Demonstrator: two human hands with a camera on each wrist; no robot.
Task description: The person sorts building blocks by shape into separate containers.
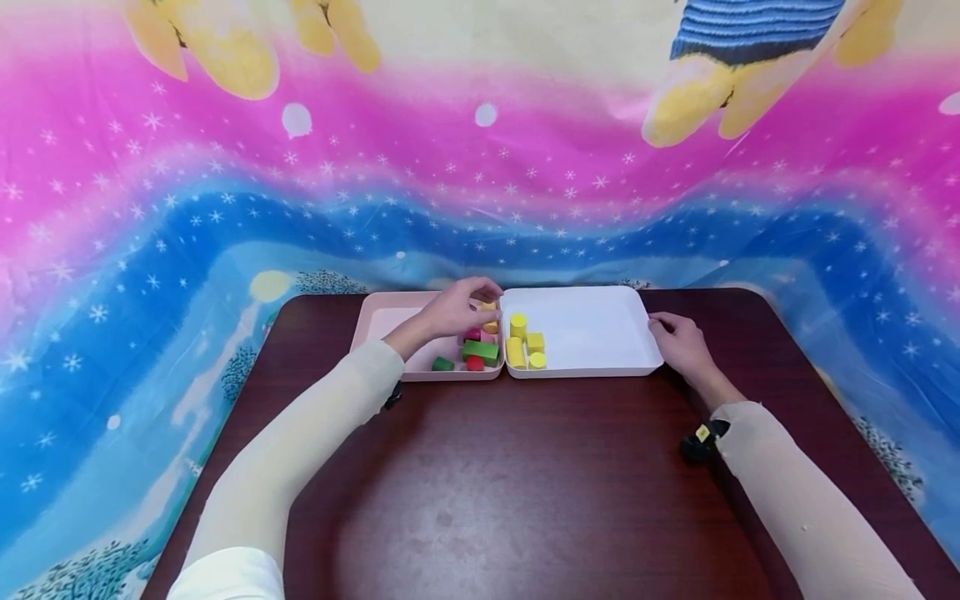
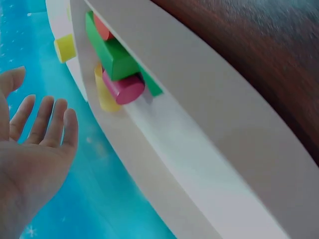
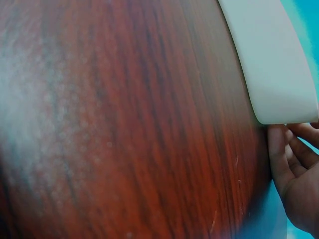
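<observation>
My left hand [image 1: 459, 307] hovers over the right end of the pink tray [image 1: 366, 333]. In the left wrist view, the left hand [image 2: 37, 144] has spread fingers and an empty palm. Below it lie a green block [image 1: 480, 352], a red piece [image 1: 475, 363], a dark green piece [image 1: 442, 364], a magenta cylinder [image 2: 127, 89] and a yellow-orange piece [image 1: 490, 326]. My right hand [image 1: 678, 340] holds the right edge of the white tray [image 1: 592, 372] between thumb and fingers; in the right wrist view the fingertips are partly hidden at its corner.
Several yellow blocks sit at the white tray's left end: an upright cylinder [image 1: 518, 325], another cylinder [image 1: 515, 352], a cube [image 1: 535, 342] and a short round piece [image 1: 537, 360]. The trays stand side by side on a dark wooden table [image 1: 510, 483], before a printed curtain [image 1: 480, 192].
</observation>
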